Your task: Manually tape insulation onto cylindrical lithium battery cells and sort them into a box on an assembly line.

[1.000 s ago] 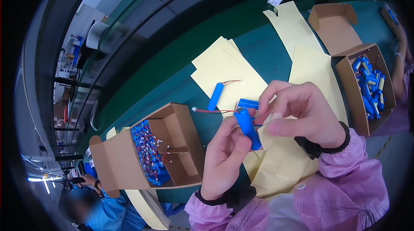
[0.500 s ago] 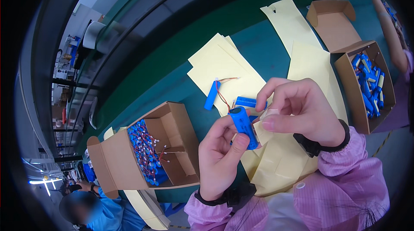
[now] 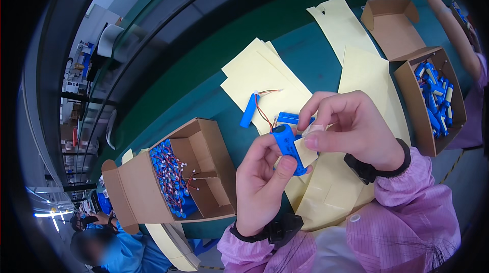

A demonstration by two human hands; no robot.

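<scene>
A blue cylindrical battery pack (image 3: 286,143) with red and black wires is gripped between the thumb and fingers of my left hand (image 3: 262,184). My right hand (image 3: 354,128) pinches a small pale-yellow piece of sticker (image 3: 305,154) between thumb and forefinger. That piece overlaps the pack's right side; whether it sticks there I cannot tell. Just beyond the hands, a blue battery (image 3: 249,111) rests on pale-yellow sheets (image 3: 265,72), its wires trailing right. Another blue battery (image 3: 288,118) lies partly hidden behind my fingers.
An open cardboard box (image 3: 216,171) at left holds many wired blue batteries (image 3: 170,179). At right, another cardboard box (image 3: 405,89) contains blue batteries with yellow pieces (image 3: 435,97). More yellow sheets (image 3: 364,74) cover the green table (image 3: 214,94). A co-worker's arm (image 3: 448,16) reaches in at far right; a person in blue (image 3: 127,252) is lower left.
My right hand has shifted slightly left, bringing the yellow piece from beside the battery pack across its right side. My left hand keeps its grip, nearly still.
</scene>
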